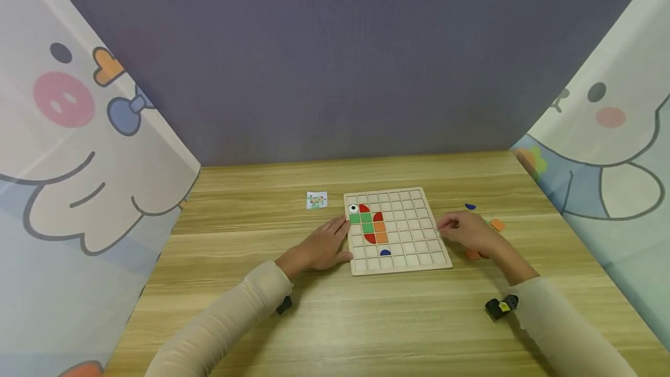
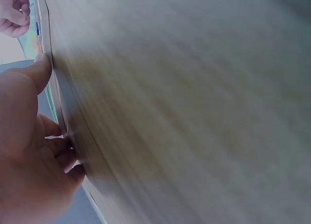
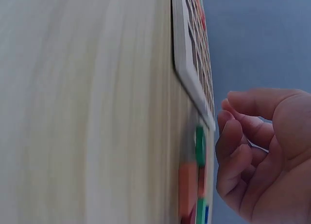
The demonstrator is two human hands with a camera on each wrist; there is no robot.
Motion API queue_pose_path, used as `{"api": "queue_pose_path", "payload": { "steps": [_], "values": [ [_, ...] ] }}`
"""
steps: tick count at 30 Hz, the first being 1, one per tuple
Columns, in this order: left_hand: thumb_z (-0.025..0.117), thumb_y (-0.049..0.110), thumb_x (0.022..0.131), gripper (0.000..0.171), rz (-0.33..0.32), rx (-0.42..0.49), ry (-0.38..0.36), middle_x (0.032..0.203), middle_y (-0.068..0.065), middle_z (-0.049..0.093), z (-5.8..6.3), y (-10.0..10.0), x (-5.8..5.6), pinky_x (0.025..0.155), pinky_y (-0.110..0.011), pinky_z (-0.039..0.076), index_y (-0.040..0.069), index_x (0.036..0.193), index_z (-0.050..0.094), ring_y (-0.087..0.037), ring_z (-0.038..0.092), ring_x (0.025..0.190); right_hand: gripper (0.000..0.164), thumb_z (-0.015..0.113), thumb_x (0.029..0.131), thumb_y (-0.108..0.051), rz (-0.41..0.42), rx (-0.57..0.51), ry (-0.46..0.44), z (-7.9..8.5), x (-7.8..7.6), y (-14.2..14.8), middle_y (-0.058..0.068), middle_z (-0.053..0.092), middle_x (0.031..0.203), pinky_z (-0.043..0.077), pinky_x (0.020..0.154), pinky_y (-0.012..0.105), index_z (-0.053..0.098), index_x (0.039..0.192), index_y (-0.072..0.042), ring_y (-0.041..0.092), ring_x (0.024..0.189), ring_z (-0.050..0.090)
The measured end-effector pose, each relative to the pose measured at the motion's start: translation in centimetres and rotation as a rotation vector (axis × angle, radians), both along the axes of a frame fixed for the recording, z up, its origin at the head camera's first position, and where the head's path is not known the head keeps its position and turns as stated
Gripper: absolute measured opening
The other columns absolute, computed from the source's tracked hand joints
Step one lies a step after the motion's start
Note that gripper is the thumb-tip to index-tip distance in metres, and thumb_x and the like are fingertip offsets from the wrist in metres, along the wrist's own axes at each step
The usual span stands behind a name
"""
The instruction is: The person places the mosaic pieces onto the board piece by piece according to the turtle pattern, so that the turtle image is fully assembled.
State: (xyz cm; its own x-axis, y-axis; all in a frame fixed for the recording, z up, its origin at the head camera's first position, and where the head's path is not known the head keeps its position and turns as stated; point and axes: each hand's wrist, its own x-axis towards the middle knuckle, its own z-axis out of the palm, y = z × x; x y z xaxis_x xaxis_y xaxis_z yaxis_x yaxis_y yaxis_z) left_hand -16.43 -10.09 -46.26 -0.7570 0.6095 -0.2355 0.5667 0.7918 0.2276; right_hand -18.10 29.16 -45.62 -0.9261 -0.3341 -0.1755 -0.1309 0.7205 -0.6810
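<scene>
A square wooden grid board [image 1: 408,231] lies on the table. On its left part sit a white eye tile [image 1: 353,209], green squares [image 1: 368,227], orange squares [image 1: 381,232] and red quarter-round pieces [image 1: 370,238]. A blue half-round piece [image 1: 385,252] is lower on the grid. My left hand [image 1: 325,245] rests along the board's left edge, fingertips and thumb touching it. At the right edge, my right hand [image 1: 468,230] has curled fingers, thumb tip against the index finger. No piece shows between these fingertips in the right wrist view.
Right of the board lie loose pieces, among them a blue one [image 1: 470,206], an orange one [image 1: 497,225] and a green one [image 3: 200,146]. A small picture card [image 1: 316,200] lies beyond the board's upper left corner. A grey panel [image 1: 335,74] stands behind the table.
</scene>
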Motion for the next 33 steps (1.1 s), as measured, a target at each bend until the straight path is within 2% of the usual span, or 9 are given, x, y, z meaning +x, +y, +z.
{"api": "queue_pose_path", "payload": {
  "steps": [7, 13, 27, 33],
  "values": [
    [0.050, 0.053, 0.104, 0.084, 0.000, -0.007, 0.006, 0.171, -0.017, 0.017, -0.1, 0.0, -0.1, 0.129, -0.044, 0.022, 0.000, 0.162, 0.019, -0.031, 0.017, 0.159, 0.028, 0.065, 0.099, -0.027, -0.076, 0.064, -0.026, -0.2, 0.1, 2.2, 0.010, 0.072, 0.106, 0.054, 0.074, 0.032, 0.071, 0.117, -0.007, 0.017, 0.089, 0.064],
    [0.049, 0.053, 0.104, 0.085, -0.008, -0.015, 0.007, 0.171, -0.017, 0.016, -0.1, 0.0, -0.2, 0.129, -0.043, 0.021, 0.000, 0.162, 0.018, -0.030, 0.017, 0.159, 0.038, 0.066, 0.098, -0.030, -0.103, 0.106, -0.058, -0.2, 0.4, 3.1, 0.014, 0.071, 0.112, 0.054, 0.074, 0.033, 0.068, 0.124, -0.003, 0.020, 0.092, 0.065],
    [0.049, 0.054, 0.104, 0.085, -0.008, -0.018, 0.001, 0.171, -0.017, 0.015, -0.3, 0.0, -0.2, 0.129, -0.044, 0.021, 0.001, 0.163, 0.018, -0.031, 0.016, 0.159, 0.041, 0.073, 0.090, -0.030, -0.103, 0.115, -0.050, -0.7, 0.3, 2.9, 0.005, 0.069, 0.097, 0.050, 0.069, 0.030, 0.068, 0.120, -0.004, 0.016, 0.079, 0.059],
    [0.050, 0.054, 0.104, 0.085, -0.009, -0.016, -0.002, 0.171, -0.017, 0.015, -0.2, 0.0, -0.2, 0.129, -0.044, 0.021, 0.001, 0.162, 0.018, -0.031, 0.016, 0.159, 0.039, 0.074, 0.089, -0.027, -0.097, 0.108, -0.036, -0.8, 0.4, 2.6, 0.004, 0.065, 0.091, 0.047, 0.064, 0.030, 0.069, 0.120, -0.003, 0.016, 0.073, 0.054]
  ]
}}
